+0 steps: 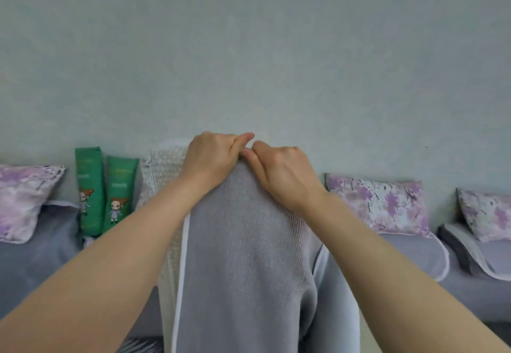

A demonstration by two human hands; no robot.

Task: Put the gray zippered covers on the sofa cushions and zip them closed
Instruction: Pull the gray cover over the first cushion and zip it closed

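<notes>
A tall sofa cushion (pixel 163 175) in white checked fabric stands on end in front of me, leaning toward the wall. A gray zippered cover (pixel 243 242) with white piping is drawn over most of it, and only the cushion's left side and top left corner show. My left hand (pixel 213 159) grips the cover's top edge, thumb pointing right. My right hand (pixel 279 175) pinches the same edge just beside it, fingertips touching the left thumb. The zipper pull is hidden under my fingers.
A gray sofa (pixel 36 256) runs along the pale wall. Floral purple pillows lie at the left (pixel 25 200), right (pixel 378 203) and far right (pixel 486 214). Two green cartoon-printed bolsters (pixel 105 192) stand against the wall left of the cushion.
</notes>
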